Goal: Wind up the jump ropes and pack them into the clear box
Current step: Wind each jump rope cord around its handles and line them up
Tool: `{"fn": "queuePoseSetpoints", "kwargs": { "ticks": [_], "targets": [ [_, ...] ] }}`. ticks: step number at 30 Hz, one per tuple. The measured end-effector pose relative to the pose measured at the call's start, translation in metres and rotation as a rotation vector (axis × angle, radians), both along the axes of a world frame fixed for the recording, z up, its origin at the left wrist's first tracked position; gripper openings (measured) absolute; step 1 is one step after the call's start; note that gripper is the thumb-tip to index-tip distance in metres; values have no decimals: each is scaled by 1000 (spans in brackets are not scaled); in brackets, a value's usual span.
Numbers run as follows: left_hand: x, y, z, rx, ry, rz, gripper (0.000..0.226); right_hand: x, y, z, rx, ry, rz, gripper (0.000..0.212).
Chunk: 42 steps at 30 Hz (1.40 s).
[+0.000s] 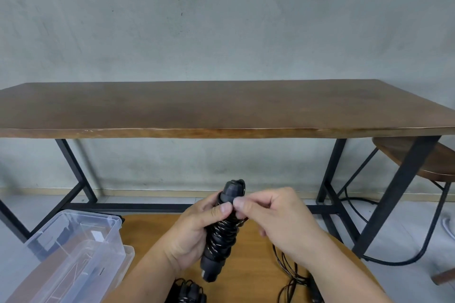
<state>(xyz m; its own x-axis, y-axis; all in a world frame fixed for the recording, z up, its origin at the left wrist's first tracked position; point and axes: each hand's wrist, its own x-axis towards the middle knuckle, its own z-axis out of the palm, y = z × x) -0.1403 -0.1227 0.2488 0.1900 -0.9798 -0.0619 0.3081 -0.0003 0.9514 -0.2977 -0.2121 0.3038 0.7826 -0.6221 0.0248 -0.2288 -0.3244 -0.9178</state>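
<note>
Left hand [194, 231] curled around the wound rope [221, 231], thumb on top; right hand [278, 219] beside it, fingers [240, 204] pinching near that thumb.

Black jump rope [219, 233], clear box [73, 251], dark brown table [221, 106], grey wall [221, 19].

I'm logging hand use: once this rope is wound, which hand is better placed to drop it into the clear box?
Left, probably. The left hand already grips the black cord-wrapped jump rope handles, and the clear plastic box sits on its side; the right hand only pinches the cord.
</note>
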Motion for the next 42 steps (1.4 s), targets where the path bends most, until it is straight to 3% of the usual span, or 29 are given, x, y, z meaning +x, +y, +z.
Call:
{"fn": "queuePoseSetpoints", "kwargs": {
  "ticks": [4,6,9,11,15,17,24,32,42],
  "targets": [
    [5,-1,-6,1,168,77,64,5,-5,-6,88,-117,-63,12],
    [8,-1,-9,12,266,119,68,1,-9,-9,163,-194,-20,23],
    [12,-1,-11,16,351,131,70,0,-9,-20,89,-245,66,36],
    [10,-2,-11,5,380,105,71,3,-7,-28,-92,-269,17,35],
    [4,-4,-8,-17,403,71,66,10,-6,-36,-685,-352,-74,20],
    [2,-5,-6,-39,417,56,63,12,-10,-36,-834,-371,-127,15],
    [6,0,-5,-60,427,-69,65,8,-26,-29,-417,-337,-323,12],
    [1,-2,-3,-2,296,-62,71,11,-25,-11,-611,-245,-264,9],
    [3,-1,-5,-47,408,-143,56,3,-32,-6,-355,-194,-251,13]
  ]
}}
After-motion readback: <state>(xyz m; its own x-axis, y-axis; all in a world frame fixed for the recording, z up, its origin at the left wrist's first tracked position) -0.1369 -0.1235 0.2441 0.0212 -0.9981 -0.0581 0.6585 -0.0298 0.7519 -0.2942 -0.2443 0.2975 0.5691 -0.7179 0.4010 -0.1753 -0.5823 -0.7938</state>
